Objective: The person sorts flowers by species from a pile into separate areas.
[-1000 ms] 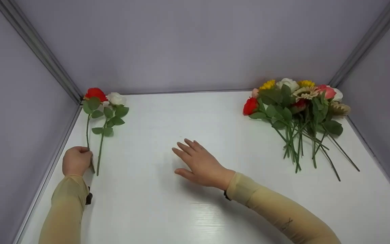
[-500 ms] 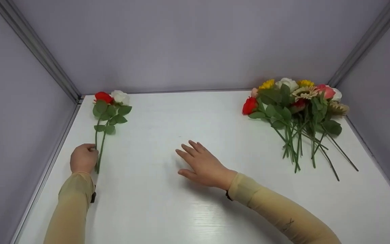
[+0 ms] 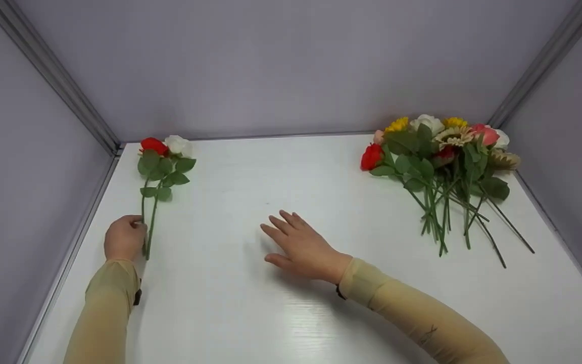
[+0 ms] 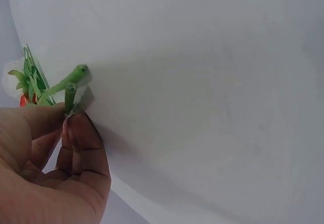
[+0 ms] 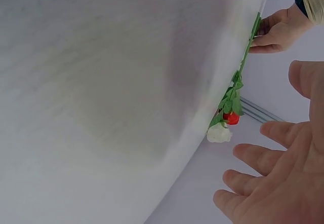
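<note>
where fingers (image 4: pixel 85 135) pinch, rose stem (image 4: pixel 70 96) protrudes

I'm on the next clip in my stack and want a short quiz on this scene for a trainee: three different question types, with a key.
1. True or false: the right hand has its fingers spread and holds nothing.
2. Whose stem does the left hand pinch? A) a yellow flower; B) a red flower; C) a pink flower.
3. Fill in: in the head view, the larger flower group lies on the ____ side of the table.

Key: 1. True. 2. B. 3. Right.
</note>
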`<state>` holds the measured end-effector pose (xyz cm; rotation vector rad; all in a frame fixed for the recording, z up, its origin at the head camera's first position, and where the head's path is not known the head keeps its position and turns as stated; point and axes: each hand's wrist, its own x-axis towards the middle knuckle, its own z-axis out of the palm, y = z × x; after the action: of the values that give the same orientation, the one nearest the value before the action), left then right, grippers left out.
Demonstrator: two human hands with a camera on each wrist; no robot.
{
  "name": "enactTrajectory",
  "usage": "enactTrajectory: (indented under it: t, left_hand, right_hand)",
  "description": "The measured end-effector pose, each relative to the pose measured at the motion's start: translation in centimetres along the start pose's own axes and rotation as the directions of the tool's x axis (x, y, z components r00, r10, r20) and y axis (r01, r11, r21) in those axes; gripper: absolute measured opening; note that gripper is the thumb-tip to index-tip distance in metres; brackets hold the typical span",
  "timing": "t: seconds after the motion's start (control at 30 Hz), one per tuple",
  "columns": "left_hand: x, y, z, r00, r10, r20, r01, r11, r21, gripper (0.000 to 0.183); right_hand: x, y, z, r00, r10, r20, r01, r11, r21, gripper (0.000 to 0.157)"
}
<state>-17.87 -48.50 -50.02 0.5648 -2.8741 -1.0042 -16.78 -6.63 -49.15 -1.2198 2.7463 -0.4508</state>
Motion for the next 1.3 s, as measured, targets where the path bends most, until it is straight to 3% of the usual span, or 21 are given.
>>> enactTrajectory:
  t: [0.3,0.47,0.57,0.63,0.73,0.83,0.9,0.97,1.2,1.3]
  left_hand:
    - [0.1,0.0,-0.1,1.0,0.015,0.007,-0.015,1.0,-0.006,0.043]
    - [0.1,0.8,0.4,0.988,0.062,-0.144,-0.056,0.997,0.043,0.043]
    - [0.0,2.4,1.6,0.955,0.206,-0.213,-0.188,0.977,0.103,0.046]
    - [-0.2,4.0,2.7,0.928,0.323,-0.186,-0.298,0.943,0.15,0.051]
    - [-1.5,6.9,4.8,0.888,0.457,-0.057,-0.434,0.872,0.225,0.064]
    - [-3.6,10.2,7.2,0.847,0.52,0.11,-0.528,0.802,0.28,0.074]
    - [-5.3,12.3,8.8,0.802,0.561,0.205,-0.598,0.744,0.299,0.076]
    - [-7.1,14.3,10.3,0.741,0.608,0.284,-0.671,0.679,0.297,0.077]
    - [-12.7,20.2,14.9,0.464,0.751,0.47,-0.885,0.405,0.228,0.078]
    - [-14.8,22.6,16.4,0.383,0.767,0.515,-0.923,0.333,0.191,0.078]
  right_hand:
    - [-0.3,0.3,0.1,1.0,0.003,0.009,-0.003,1.0,0.007,0.069]
    - [-0.6,1.1,-0.1,0.999,0.039,0.011,-0.039,0.999,0.018,0.069]
    - [-1.0,2.5,-0.6,0.995,0.1,-0.004,-0.1,0.995,0.002,0.068]
    - [-1.4,3.9,-1.0,0.988,0.153,-0.026,-0.153,0.988,-0.005,0.066]
    - [-2.5,6.4,-1.9,0.97,0.228,-0.086,-0.229,0.973,0.004,0.06]
    - [-4.1,9.3,-3.0,0.937,0.305,-0.171,-0.299,0.952,0.058,0.049]
    - [-5.5,11.5,-3.7,0.905,0.353,-0.238,-0.339,0.935,0.099,0.039]
    - [-7.2,13.7,-4.4,0.867,0.404,-0.291,-0.38,0.914,0.139,0.032]
    - [-14.6,20.4,-7.4,0.741,0.569,-0.357,-0.519,0.822,0.233,0.027]
    - [-17.6,22.1,-8.3,0.703,0.617,-0.354,-0.567,0.786,0.245,0.03]
